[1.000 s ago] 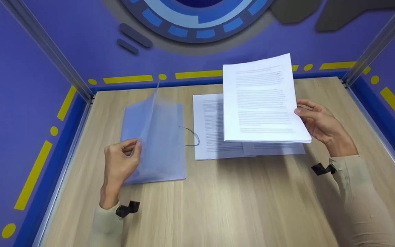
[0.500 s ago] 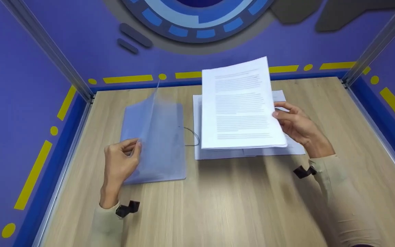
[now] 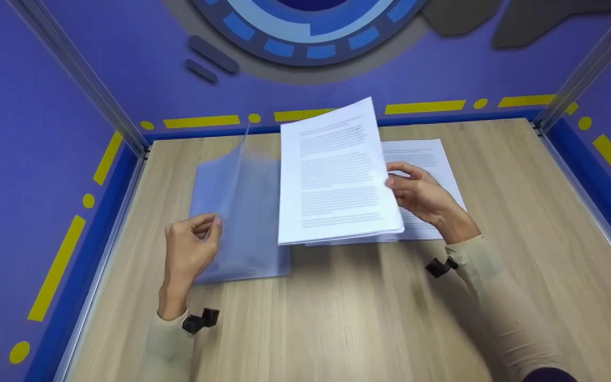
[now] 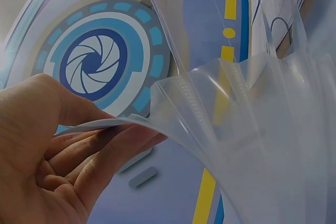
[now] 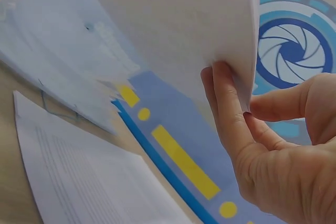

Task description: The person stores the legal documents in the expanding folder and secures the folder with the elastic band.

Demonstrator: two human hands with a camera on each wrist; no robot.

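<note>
My left hand [image 3: 191, 244] pinches the raised cover of a translucent bluish expanding folder [image 3: 258, 254] lying at the left of the table. In the left wrist view the folder's pleated pockets [image 4: 262, 124] fan out from the cover, with thumb and fingers at its edge. My right hand [image 3: 422, 193] grips a stack of printed sheets [image 3: 334, 185] by its right edge, thumb in front and fingers behind. Held tilted above the table, the stack overlaps the folder's right side in the head view. Beneath and behind it lie more printed sheets [image 3: 417, 154], partly covered.
A thin elastic cord [image 5: 58, 111] loops from the folder's edge near the lying sheets. The wooden table [image 3: 337, 323] is bounded by a blue back wall [image 3: 305, 87] and side walls with metal corner posts.
My right hand has carried the stack of sheets leftward and slightly lower, from over the lying sheets to the folder's right side. The left hand keeps its hold on the cover.
</note>
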